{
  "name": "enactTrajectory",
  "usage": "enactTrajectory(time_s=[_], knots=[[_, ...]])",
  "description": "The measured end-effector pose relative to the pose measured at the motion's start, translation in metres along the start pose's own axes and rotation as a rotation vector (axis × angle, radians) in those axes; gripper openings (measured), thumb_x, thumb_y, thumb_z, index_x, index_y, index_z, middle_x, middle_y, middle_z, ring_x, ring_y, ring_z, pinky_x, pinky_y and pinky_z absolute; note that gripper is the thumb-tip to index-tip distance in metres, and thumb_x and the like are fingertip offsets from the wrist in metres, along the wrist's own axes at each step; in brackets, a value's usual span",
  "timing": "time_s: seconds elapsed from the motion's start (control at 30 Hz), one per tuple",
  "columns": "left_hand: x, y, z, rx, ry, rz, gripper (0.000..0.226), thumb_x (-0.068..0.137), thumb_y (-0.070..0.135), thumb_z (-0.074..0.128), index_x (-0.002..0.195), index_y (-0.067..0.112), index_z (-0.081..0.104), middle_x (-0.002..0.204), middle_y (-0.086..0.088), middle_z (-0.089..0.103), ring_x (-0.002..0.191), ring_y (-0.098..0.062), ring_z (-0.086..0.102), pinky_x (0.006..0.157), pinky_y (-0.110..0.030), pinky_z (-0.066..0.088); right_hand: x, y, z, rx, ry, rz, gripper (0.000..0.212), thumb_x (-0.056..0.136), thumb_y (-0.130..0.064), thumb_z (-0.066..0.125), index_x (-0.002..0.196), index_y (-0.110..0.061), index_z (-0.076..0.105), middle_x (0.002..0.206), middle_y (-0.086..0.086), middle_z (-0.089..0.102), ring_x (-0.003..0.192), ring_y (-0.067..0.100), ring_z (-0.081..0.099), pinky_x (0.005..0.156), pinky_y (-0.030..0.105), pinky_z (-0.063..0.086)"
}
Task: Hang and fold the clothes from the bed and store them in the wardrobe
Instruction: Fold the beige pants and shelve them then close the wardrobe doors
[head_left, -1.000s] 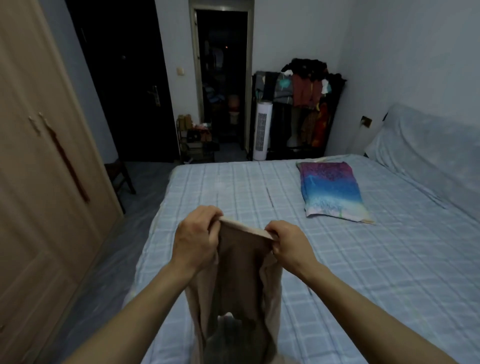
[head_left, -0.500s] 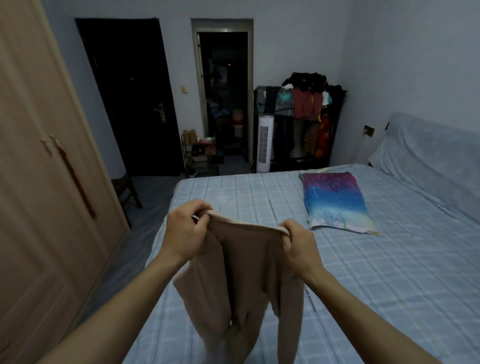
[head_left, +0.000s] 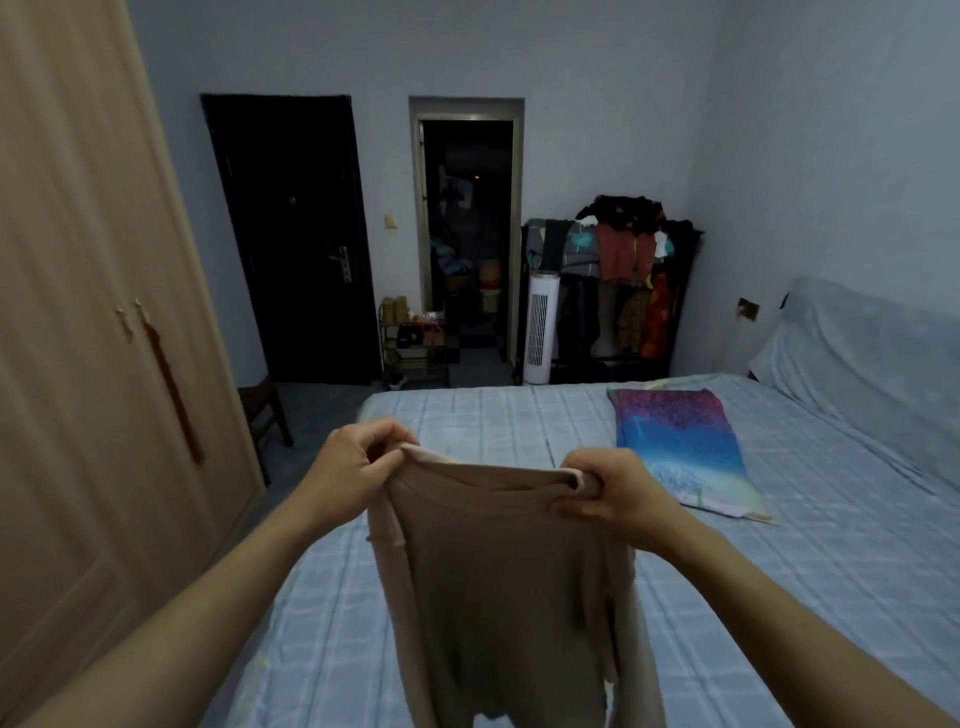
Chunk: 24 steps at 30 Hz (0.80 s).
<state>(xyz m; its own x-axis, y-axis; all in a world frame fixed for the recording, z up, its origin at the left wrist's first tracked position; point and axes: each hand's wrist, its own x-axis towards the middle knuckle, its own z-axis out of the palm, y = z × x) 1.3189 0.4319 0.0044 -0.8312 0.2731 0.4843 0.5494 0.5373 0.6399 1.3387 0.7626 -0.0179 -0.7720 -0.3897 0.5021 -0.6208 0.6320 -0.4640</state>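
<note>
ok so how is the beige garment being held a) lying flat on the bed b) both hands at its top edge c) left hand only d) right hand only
b: the left hand and right hand each pinch an end of the beige garment's top edge, and it hangs above the bed.

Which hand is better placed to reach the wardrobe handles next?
Left, probably: the left hand is on the wardrobe side; the right hand could hold the beige garment.

Beige garment (head_left: 498, 571), pale blue checked bed (head_left: 779, 597), purple-to-blue speckled pillow (head_left: 680, 447), light wood wardrobe (head_left: 78, 364), black door (head_left: 291, 234).
</note>
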Motion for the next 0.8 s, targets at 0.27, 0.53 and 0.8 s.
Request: enactTrajectory(time_s=[0.27, 0.53, 0.8], knots=[[-0.001, 0.003, 0.015, -0.089, 0.011, -0.050, 0.014, 0.102, 0.015, 0.051, 0.095, 0.024, 0.058, 0.072, 0.000, 0.060, 0.065, -0.007, 0.050, 0.063, -0.031, 0.040, 0.001, 0.011, 0.005, 0.040, 0.236, 0.073, 0.007, 0.079, -0.011, 0.063, 0.082, -0.016, 0.067, 0.078, -0.006, 0.061, 0.076, 0.008, 0.056, 0.067, 0.019, 0.041], [0.018, 0.022, -0.002, 0.012, -0.018, 0.183, 0.039, 0.074, 0.044, 0.082, 0.104, 0.033, 0.060, 0.070, -0.004, 0.060, 0.056, -0.015, 0.055, 0.052, -0.027, 0.045, 0.026, -0.003, -0.023, 0.107, 0.426, 0.098, 0.008, 0.082, -0.015, 0.060, 0.084, -0.014, 0.067, 0.075, -0.009, 0.061, 0.070, 0.002, 0.056, 0.062, 0.013, 0.039], [0.024, 0.028, -0.014, 0.277, 0.054, 0.367, 0.018, 0.081, 0.003, 0.077, 0.089, 0.017, 0.067, 0.083, 0.008, 0.062, 0.078, -0.005, 0.060, 0.068, -0.018, 0.048, 0.037, -0.004, -0.037, 0.065, 0.477, 0.067, 0.012, 0.083, 0.000, 0.063, 0.088, -0.011, 0.068, 0.084, 0.000, 0.064, 0.079, 0.005, 0.058, 0.067, 0.017, 0.044]])
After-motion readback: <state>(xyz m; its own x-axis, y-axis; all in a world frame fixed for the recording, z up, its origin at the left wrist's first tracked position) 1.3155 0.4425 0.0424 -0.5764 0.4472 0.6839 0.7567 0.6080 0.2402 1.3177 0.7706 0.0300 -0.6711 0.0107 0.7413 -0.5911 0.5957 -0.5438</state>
